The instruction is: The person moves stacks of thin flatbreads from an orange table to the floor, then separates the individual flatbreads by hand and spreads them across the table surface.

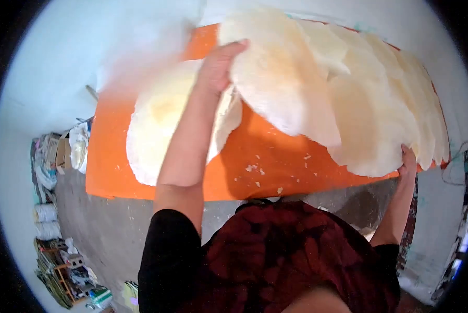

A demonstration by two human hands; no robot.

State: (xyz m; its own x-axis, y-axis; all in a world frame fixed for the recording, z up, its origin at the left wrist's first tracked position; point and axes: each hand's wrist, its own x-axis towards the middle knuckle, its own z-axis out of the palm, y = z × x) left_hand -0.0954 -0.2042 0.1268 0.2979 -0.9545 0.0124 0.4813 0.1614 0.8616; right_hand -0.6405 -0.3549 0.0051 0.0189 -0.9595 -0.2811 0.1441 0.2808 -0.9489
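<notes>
My left hand (221,65) is closed on the left edge of a large, thin, round flatbread (275,68), pale with a tan middle, which is lifted and tilted above the orange table cover. My right hand (408,159) pinches the near right edge of another thin flatbread (369,130) among the overlapping ones. Beneath my left forearm, a further flatbread (156,125) lies on the orange cover, partly hidden by the arm. Several more flatbreads (401,78) overlap in a row along the right side.
The orange cover (275,167) has small pale crumbs scattered on it. Bags, boxes and white bundles (46,213) line the wall at left. Grey floor (109,224) shows in front of the table. A whitish blur smears the upper left.
</notes>
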